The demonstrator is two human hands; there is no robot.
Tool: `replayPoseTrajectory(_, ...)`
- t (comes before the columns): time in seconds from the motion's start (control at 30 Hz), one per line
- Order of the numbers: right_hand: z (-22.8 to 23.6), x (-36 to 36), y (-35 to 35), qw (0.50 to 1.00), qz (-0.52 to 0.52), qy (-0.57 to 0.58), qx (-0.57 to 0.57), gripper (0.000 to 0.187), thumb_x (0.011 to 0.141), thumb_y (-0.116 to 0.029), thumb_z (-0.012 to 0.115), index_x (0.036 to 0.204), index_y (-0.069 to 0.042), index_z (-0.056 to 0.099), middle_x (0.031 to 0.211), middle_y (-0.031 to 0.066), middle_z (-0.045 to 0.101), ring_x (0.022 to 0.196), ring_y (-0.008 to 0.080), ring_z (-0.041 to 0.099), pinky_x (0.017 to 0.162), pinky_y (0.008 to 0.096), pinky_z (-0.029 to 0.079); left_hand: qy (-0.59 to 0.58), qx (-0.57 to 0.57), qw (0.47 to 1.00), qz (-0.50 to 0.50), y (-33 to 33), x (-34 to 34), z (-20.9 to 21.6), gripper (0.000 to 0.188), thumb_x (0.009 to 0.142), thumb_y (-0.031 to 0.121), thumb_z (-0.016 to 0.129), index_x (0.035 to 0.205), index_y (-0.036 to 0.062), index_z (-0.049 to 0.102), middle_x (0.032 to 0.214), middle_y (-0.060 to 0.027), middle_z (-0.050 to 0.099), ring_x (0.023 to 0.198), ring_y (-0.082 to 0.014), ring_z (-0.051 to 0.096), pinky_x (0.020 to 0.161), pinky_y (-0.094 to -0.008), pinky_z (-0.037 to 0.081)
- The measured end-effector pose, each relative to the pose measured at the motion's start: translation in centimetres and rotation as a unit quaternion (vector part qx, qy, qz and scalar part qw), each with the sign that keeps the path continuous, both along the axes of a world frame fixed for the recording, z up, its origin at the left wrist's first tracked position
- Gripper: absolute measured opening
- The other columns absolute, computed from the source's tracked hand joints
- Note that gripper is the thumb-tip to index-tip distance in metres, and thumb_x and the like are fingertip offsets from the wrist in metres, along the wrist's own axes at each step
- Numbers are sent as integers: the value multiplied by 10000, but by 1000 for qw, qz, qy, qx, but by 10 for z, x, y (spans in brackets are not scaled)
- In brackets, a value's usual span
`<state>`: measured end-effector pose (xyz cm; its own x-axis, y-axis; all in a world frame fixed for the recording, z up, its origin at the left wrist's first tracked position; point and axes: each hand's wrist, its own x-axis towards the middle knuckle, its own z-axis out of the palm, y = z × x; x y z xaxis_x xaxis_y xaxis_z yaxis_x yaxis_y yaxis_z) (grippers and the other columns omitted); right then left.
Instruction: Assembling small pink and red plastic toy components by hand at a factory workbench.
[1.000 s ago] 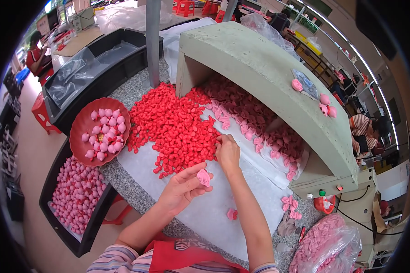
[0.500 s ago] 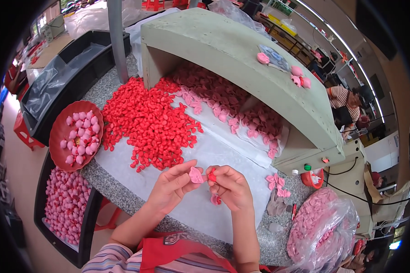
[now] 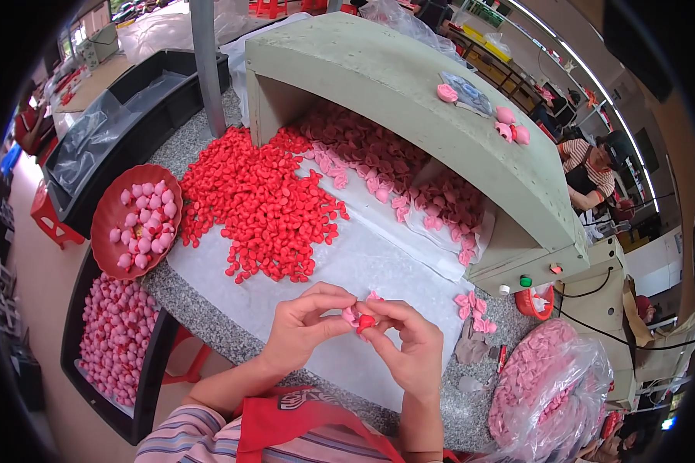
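Observation:
Above the white sheet [image 3: 208, 270] my two hands meet fingertip to fingertip. My left hand [image 3: 305, 328] pinches a small pink soft piece [image 3: 350, 315]. A small glossy red piece [image 3: 366, 322] is in the fingertips of my right hand [image 3: 408, 347], pressed against the pink one. Another bit of pink shows just beyond my right fingers; whether it belongs to the same piece I cannot tell. A big heap of red pieces [image 3: 266, 204] lies beyond my hands to the left. Pink pieces [image 3: 382, 189] spill from under a grey-green arched hood [image 3: 409, 92].
At left are a red scalloped bowl [image 3: 100, 224] of round pink pieces and a black bin [image 3: 150, 386] of similar ones. Pink pieces in a clear plastic bag [image 3: 571, 386] sit at right, near a small red basket [image 3: 529, 305]. A metal post [image 3: 207, 69] rises behind. Another person [image 3: 591, 170] sits far right.
My hands have come together, bringing the pink piece and the red piece into contact. Earlier they were slightly apart, and a pink-and-red piece showed beneath my right fingers. The view has shifted slightly.

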<state>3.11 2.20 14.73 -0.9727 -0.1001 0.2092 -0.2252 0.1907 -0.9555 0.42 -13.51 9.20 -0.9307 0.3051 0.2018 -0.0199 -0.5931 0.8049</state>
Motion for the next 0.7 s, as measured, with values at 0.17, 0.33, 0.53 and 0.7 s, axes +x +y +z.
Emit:
replayPoseTrajectory(0.17,7,-2,-2,998,-37,26,50,295,676,113,630,957,27,608,921,120,604,785,136,575,693,230,463,-2,2,1000,-5,4,-6,2,264,732,-95,599,984,-17,589,1008,-99,499,970,-189,519,822,-313,483)
replayPoseTrajectory(0.33,5,-3,-9,997,6,-24,69,323,669,70,653,983,3,619,853,87,594,728,129,551,649,226,441,-6,-2,1000,7,-10,-3,3,250,725,-108,592,958,-19,590,993,-102,497,918,-197,546,778,-302,514)
replayPoseTrajectory(0.53,-12,19,-16,980,-156,-80,91,359,673,42,686,1008,65,563,918,103,582,844,165,546,774,271,450,-95,-45,986,-128,14,-10,-14,200,721,-6,647,911,4,585,888,-46,529,819,-115,533,696,-265,471)
replayPoseTrajectory(0.7,-26,16,-16,972,-159,-153,76,367,664,54,688,1010,67,565,902,100,593,828,165,557,779,274,455,-173,59,961,-206,13,-9,-37,170,742,62,646,890,5,586,793,-38,562,643,-91,514,537,-234,423)
